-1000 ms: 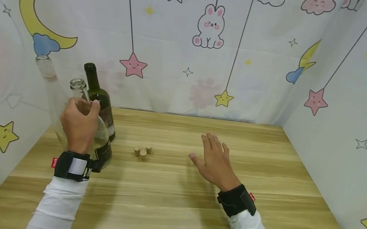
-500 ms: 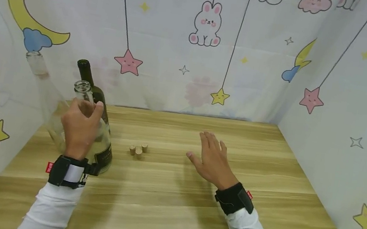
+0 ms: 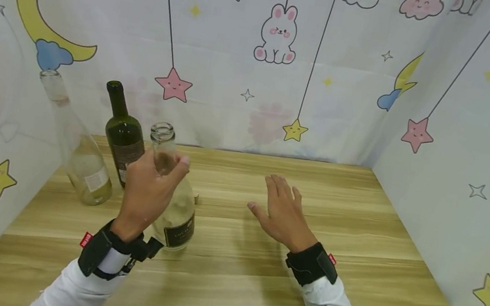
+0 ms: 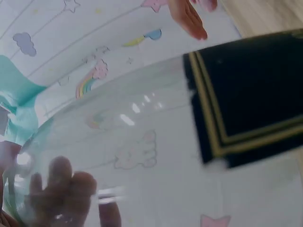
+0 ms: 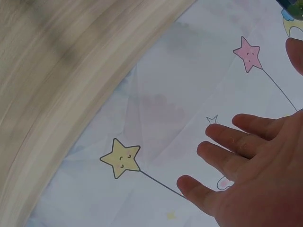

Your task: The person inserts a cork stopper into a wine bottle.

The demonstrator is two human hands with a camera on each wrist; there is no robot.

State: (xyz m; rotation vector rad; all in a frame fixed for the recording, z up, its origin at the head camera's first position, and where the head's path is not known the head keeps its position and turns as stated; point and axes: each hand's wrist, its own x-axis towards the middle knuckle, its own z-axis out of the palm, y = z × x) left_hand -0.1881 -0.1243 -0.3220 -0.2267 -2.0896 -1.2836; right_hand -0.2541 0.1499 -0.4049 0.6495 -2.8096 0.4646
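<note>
Fingers of left hand (image 3: 146,193) curl round upper part of clear glass bottle (image 3: 181,199); its mouth (image 3: 163,132) is above them, its black label (image 3: 179,231) below. If base touches wooden surface (image 3: 228,289), cannot tell. Behind fingers, to left: green wine bottle (image 3: 125,131), standing; farther left, second clear bottle (image 3: 82,162), standing. Well to right: right hand (image 3: 285,215), fingers straight, slightly spread.

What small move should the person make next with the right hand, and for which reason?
Probably the right hand should move in to steady the dark-labelled clear bottle: this hand is open and holds nothing, while the left hand alone grips that bottle, below its mouth.
</note>
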